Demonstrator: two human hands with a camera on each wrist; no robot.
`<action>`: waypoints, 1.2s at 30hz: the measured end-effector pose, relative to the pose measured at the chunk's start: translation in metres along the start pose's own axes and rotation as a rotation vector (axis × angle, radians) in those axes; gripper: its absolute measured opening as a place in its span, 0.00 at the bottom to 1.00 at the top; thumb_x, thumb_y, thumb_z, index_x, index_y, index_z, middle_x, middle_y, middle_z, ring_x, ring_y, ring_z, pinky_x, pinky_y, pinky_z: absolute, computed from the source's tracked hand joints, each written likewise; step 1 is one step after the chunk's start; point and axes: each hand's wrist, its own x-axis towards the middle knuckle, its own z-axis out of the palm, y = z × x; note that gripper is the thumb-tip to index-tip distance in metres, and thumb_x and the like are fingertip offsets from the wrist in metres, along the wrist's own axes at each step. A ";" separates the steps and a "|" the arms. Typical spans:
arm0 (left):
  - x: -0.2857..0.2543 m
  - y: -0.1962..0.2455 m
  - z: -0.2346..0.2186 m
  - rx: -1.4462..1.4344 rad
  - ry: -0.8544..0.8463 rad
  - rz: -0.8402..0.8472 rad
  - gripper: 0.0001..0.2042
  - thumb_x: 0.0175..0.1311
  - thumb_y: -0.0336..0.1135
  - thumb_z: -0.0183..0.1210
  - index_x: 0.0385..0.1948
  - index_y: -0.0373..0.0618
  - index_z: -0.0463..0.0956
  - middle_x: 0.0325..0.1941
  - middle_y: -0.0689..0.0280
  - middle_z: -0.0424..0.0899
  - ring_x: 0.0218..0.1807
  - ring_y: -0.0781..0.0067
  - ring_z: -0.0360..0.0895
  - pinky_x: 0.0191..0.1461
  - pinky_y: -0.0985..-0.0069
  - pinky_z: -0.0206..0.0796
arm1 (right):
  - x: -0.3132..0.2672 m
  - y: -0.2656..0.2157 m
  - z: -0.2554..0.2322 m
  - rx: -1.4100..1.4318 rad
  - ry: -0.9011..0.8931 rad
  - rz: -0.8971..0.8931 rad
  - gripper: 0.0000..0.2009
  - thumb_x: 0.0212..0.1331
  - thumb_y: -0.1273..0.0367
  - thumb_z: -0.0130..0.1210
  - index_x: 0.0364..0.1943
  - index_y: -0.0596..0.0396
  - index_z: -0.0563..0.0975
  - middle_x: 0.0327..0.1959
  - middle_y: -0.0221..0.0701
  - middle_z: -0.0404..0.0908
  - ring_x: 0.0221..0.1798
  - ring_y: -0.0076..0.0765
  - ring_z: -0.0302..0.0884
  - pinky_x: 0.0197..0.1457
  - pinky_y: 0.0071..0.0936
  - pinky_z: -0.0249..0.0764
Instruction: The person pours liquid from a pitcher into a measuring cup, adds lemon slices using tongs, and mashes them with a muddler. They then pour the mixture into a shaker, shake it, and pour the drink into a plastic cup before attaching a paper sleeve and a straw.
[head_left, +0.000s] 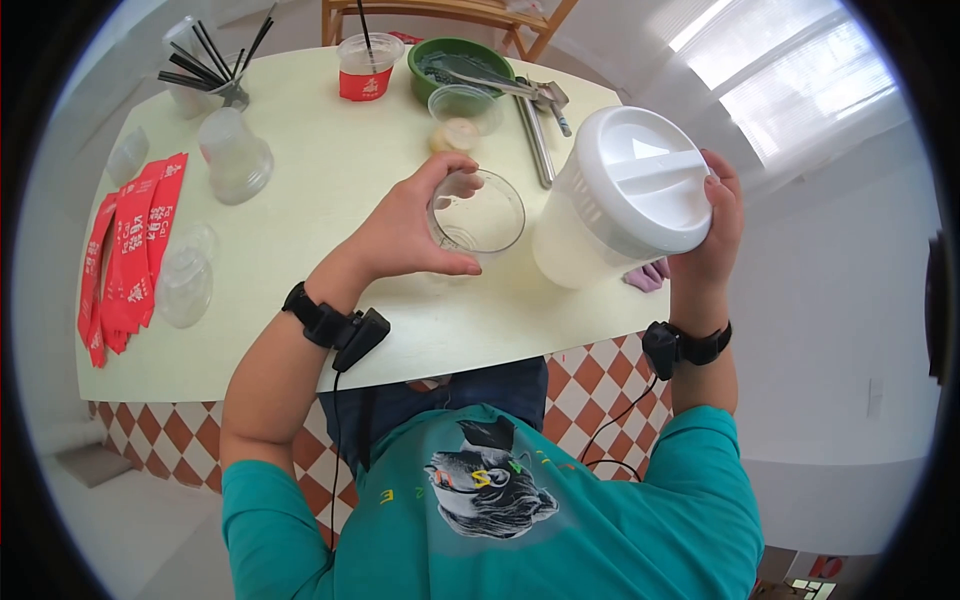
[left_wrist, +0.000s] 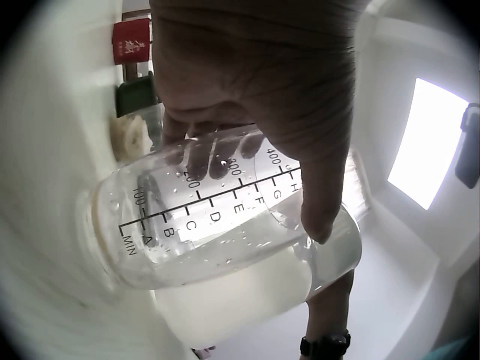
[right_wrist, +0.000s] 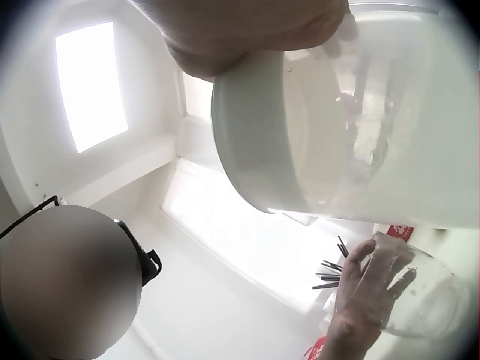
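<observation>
My left hand [head_left: 405, 225] holds a clear measuring cup [head_left: 503, 225] near its rim, thumb at the near side and fingers around the far side. In the left wrist view the cup's black scale and letters [left_wrist: 199, 201] show, and droplets cling to its wall. To the right, my right hand [head_left: 712, 225] grips the far right side of a translucent pitcher [head_left: 580, 230] with a white lid [head_left: 640, 160]. The pitcher tilts left, close to the cup. Its handle is hidden behind the lid and hand.
Beyond the cup are a round pale item [head_left: 458, 136], a clear bowl [head_left: 468, 106], a green bowl [head_left: 427, 88] with metal utensils and a red-sleeved cup [head_left: 363, 86]. At left lie red sleeves [head_left: 130, 255], clear cups [head_left: 228, 150] and black straws [head_left: 200, 68]. A purple cloth [head_left: 643, 278] lies by the pitcher.
</observation>
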 end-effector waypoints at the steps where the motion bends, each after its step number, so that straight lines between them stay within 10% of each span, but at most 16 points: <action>1: 0.000 0.001 0.000 0.009 0.006 -0.003 0.48 0.27 0.37 0.78 0.60 0.46 0.61 0.58 0.62 0.75 0.61 0.67 0.71 0.65 0.66 0.62 | 0.003 0.003 -0.008 0.023 0.031 0.012 0.17 0.60 0.69 0.44 0.50 0.67 0.69 0.46 0.41 0.76 0.46 0.34 0.78 0.50 0.29 0.76; 27: 0.001 0.001 -0.005 0.089 0.094 -0.010 0.45 0.30 0.36 0.77 0.58 0.43 0.62 0.56 0.58 0.76 0.60 0.64 0.72 0.66 0.69 0.62 | 0.073 0.043 -0.144 0.136 0.099 0.128 0.25 0.61 0.62 0.41 0.58 0.67 0.67 0.53 0.45 0.76 0.58 0.45 0.73 0.62 0.39 0.70; 36: 0.001 -0.004 -0.009 0.080 0.110 0.000 0.44 0.31 0.36 0.76 0.58 0.43 0.62 0.55 0.58 0.76 0.60 0.64 0.72 0.65 0.68 0.63 | 0.040 -0.005 -0.113 -0.635 0.317 0.258 0.34 0.64 0.45 0.43 0.63 0.59 0.65 0.57 0.43 0.73 0.61 0.41 0.70 0.63 0.34 0.66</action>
